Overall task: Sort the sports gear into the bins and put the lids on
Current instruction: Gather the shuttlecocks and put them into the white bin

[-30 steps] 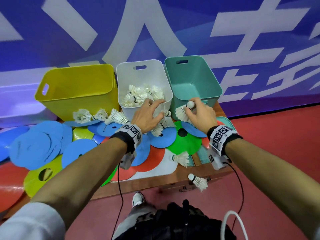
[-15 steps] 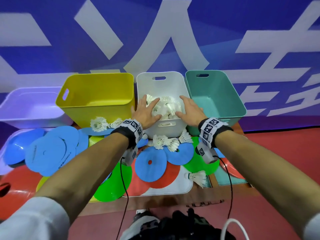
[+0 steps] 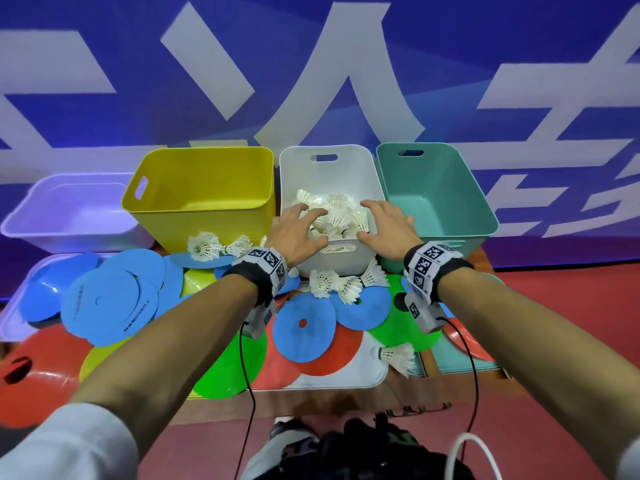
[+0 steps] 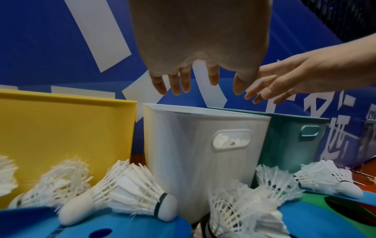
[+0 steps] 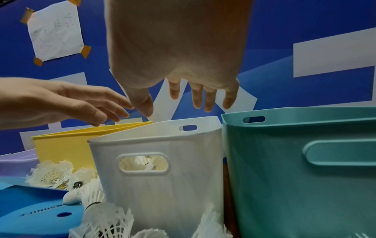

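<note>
A white bin (image 3: 329, 171) (image 4: 195, 145) (image 5: 162, 177) with several white shuttlecocks (image 3: 337, 216) in it stands between a yellow bin (image 3: 207, 188) and a teal bin (image 3: 436, 192). My left hand (image 3: 298, 226) (image 4: 195, 83) hovers over the white bin's near left rim, fingers spread and empty. My right hand (image 3: 381, 220) (image 5: 193, 99) hovers over its near right rim, also spread and empty. Loose shuttlecocks (image 3: 341, 284) lie in front of the white bin, and others (image 3: 214, 245) lie by the yellow bin. One shuttlecock (image 3: 398, 356) lies near the table's front.
Flat blue discs (image 3: 110, 303), green discs (image 3: 225, 362) and red discs (image 3: 332, 355) cover the table in front of the bins. A white lid (image 3: 346, 379) lies under them. A pale purple tub (image 3: 76, 209) stands at the far left. A blue banner wall rises behind.
A second ago both hands held shuttlecocks in front of the white bin. They have moved up over the bin and let go, and now hover spread and empty.
</note>
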Demonstrator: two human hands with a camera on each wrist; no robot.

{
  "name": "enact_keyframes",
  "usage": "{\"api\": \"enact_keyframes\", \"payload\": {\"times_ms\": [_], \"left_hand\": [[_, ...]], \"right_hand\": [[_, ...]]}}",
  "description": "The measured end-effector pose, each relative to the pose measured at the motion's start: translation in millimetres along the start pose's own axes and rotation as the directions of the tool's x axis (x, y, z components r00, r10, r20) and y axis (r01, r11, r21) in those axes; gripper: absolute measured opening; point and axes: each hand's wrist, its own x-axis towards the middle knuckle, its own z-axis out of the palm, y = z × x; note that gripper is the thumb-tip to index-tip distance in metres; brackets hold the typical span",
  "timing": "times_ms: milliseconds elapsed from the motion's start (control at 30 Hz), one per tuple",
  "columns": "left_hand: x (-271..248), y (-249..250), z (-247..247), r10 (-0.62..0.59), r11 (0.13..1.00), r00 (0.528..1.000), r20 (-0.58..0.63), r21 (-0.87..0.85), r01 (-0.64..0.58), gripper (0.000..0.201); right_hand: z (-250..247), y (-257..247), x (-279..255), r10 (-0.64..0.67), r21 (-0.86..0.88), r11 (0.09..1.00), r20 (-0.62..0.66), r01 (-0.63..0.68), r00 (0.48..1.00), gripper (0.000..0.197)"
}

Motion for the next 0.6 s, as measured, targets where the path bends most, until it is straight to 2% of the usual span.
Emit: {"api": "enact_keyframes", "payload": {"times_ms": [267,333,467,600], "left_hand": [[-25,35,25,0.179,0.981,0.984,0.011,-0.077,-0.177,0.066],[-29,47,34,0.206,0.976,0.978,0.042,-0.076,-0.202,0.064],[-31,68,55,0.243,0.967,0.964,0.11,-0.099,-0.233,0.047],[-25,86,79,0.268,0.961,0.942,0.203,-0.128,-0.246,0.052]], "right_hand": [[-2,27,-42,-0.001,0.02,1.0,-0.01,0.002,1.0,0.066],[-3,40,-56,0.015,0.02,1.0,-0.026,-0.014,1.0,0.064],[-3,71,-82,0.073,0.055,0.996,-0.13,-0.066,0.989,0.056],[1,103,-103,0.163,0.06,0.986,-0.131,-0.157,0.978,0.051]]}}
